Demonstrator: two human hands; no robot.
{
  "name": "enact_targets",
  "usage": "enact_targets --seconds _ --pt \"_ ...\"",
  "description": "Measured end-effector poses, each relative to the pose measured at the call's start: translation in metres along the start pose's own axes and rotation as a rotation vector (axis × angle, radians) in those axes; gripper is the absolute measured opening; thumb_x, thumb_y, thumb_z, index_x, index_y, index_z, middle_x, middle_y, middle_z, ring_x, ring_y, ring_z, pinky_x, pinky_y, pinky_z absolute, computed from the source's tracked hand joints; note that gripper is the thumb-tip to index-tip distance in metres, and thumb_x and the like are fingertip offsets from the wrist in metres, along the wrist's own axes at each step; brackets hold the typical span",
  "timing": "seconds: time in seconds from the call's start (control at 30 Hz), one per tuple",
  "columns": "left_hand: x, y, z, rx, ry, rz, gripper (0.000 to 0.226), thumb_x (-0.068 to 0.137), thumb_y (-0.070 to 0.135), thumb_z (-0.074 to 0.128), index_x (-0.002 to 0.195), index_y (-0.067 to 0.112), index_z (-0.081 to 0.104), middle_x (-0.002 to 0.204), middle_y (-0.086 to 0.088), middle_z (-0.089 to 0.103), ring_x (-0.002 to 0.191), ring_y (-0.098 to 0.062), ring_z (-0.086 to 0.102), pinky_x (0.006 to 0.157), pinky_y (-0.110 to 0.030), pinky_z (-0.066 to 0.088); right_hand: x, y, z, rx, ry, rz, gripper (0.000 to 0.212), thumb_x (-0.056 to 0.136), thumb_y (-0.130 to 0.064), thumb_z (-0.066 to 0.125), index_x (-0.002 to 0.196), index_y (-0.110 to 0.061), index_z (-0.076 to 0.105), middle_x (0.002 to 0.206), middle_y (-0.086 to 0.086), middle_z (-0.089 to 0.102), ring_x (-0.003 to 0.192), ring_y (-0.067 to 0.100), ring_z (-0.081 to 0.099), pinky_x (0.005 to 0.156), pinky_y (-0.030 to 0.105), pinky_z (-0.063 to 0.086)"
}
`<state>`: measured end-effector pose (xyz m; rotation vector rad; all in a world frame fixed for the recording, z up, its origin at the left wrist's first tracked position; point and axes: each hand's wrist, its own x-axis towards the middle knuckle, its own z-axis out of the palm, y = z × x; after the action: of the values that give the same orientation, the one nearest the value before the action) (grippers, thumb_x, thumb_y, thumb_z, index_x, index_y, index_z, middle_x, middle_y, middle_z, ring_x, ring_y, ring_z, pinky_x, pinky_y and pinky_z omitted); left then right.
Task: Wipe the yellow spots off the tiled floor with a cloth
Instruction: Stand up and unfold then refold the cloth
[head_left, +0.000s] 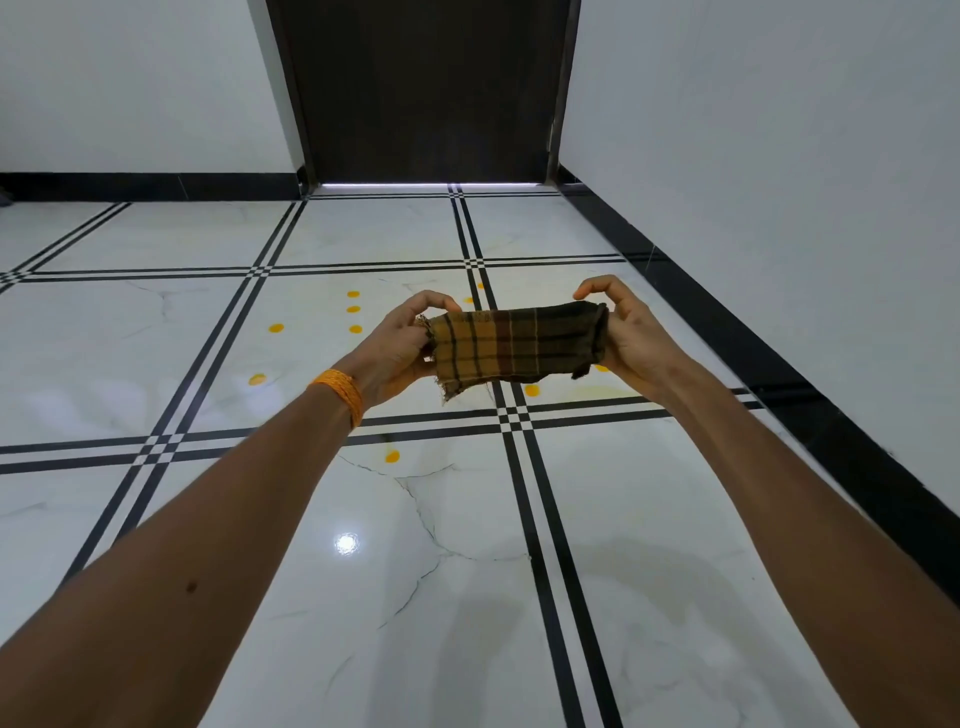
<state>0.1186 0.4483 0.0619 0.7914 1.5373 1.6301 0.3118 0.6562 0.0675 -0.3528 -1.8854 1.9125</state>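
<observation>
the person is standing with both arms stretched forward, holding a folded checked cloth (519, 345) in the air above the tiled floor (467, 597). the left hand (400, 348) is gripping the frayed left end of the cloth, fingers curled over its top edge. the right hand (631, 332) is pinching the darker right end, thumb and fingers curled round it. the cloth is hanging stretched between the two hands, clear of the floor. yellow spots (276, 328) are lying scattered on the white tiles: several to the left of the cloth, one nearer the person beside the black tile lines, others showing just past the cloth's lower edge. an orange band (340, 392) is sitting on the left wrist. a dark door (426, 88) is standing at the far end, and black skirting (779, 374) is running along the right wall.
</observation>
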Motion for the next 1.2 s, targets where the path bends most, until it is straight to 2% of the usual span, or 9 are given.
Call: enact_targets --seconds 0.2,0.37,0.47,0.57,0.73,0.87,1.0,1.1,1.2 --pt "-0.005 0.007 -0.012 0.073 -0.034 -0.008 0.043 0.093 -0.021 0.031 0.085 0.011 0.06 0.088 -0.012 0.064 0.082 -0.022 0.063 0.063 -0.025 0.057 -0.001 -0.002 -0.002 -0.003 -0.055 0.092 0.05 0.092 0.021 0.027 0.081 -0.006 0.067 0.079 -0.001 0.07 0.076 0.014 0.067 0.058 0.022 0.054" --pt "-0.006 0.012 -0.009 0.085 0.013 -0.038 0.055 0.081 -0.017 0.028 0.069 0.005 0.077 0.108 -0.017 0.073 0.106 -0.031 0.067 0.079 -0.03 0.059 0.002 0.0 -0.005 0.103 -0.106 0.124 0.048 0.08 0.006 0.027 0.082 0.003 0.075 0.095 0.014 0.072 0.098 0.026 0.066 0.088 0.034 0.056" --pt "-0.007 0.011 -0.015 0.039 0.069 -0.05 0.037 0.08 0.008 0.036 0.075 0.001 0.072 0.113 -0.02 0.069 0.11 -0.036 0.061 0.087 -0.037 0.056 0.006 -0.007 -0.002 0.019 -0.11 0.09 0.038 0.095 -0.006 0.04 0.085 -0.002 0.076 0.102 0.016 0.071 0.106 0.028 0.064 0.092 0.036 0.056" --pt "-0.001 0.013 -0.015 0.339 0.122 0.004 0.026 0.074 0.029 0.061 0.086 0.006 0.062 0.114 -0.018 0.067 0.112 -0.032 0.062 0.096 -0.042 0.051 0.013 -0.018 0.011 -0.383 -0.076 -0.008 0.022 0.085 0.007 0.064 0.083 -0.01 0.077 0.102 0.011 0.072 0.104 0.028 0.065 0.082 0.032 0.06" --pt "0.006 0.02 0.036 0.638 -0.203 -0.063 0.07 0.079 0.022 0.083 0.141 0.024 0.05 0.136 0.005 0.057 0.125 -0.013 0.046 0.103 -0.03 0.036 0.024 -0.047 0.036 -0.635 -0.261 -0.037 0.03 0.077 0.013 0.063 0.079 -0.016 0.074 0.1 0.016 0.071 0.101 0.032 0.067 0.087 0.044 0.061" --pt "0.018 0.017 0.063 0.552 -0.231 -0.077 0.037 0.088 0.026 0.075 0.122 0.016 0.065 0.117 -0.006 0.071 0.112 -0.022 0.064 0.099 -0.029 0.049 0.035 -0.066 0.036 -0.652 -0.369 -0.051 0.029 0.078 0.015 0.063 0.086 -0.012 0.072 0.102 0.015 0.071 0.101 0.026 0.069 0.09 0.037 0.061" --pt "0.029 0.006 0.066 0.246 -0.302 -0.191 0.033 0.099 0.029 0.06 0.127 0.012 0.059 0.118 -0.012 0.073 0.11 -0.028 0.07 0.095 -0.036 0.056 0.054 -0.057 0.02 -0.613 -0.23 -0.082 0.022 0.079 0.011 0.071 0.091 -0.007 0.069 0.109 0.009 0.073 0.105 0.017 0.07 0.087 0.026 0.059" --pt "0.036 -0.006 0.065 0.022 -0.265 -0.255 0.034 0.102 0.028 0.054 0.131 0.01 0.057 0.12 -0.014 0.072 0.112 -0.031 0.069 0.094 -0.04 0.057 0.076 -0.025 0.014 -0.642 0.126 -0.107 0.017 0.081 -0.008 0.081 0.088 -0.019 0.069 0.109 0.001 0.072 0.103 0.014 0.069 0.087 0.029 0.057" --pt "0.042 -0.015 0.066 -0.176 -0.095 -0.269 0.032 0.102 0.024 0.054 0.129 0.008 0.059 0.121 -0.019 0.07 0.111 -0.032 0.068 0.094 -0.045 0.056 0.08 -0.002 0.021 -0.286 0.322 0.205 0.024 0.092 -0.031 0.071 0.108 -0.013 0.067 0.113 0.007 0.07 0.102 0.022 0.07 0.087 0.033 0.058"
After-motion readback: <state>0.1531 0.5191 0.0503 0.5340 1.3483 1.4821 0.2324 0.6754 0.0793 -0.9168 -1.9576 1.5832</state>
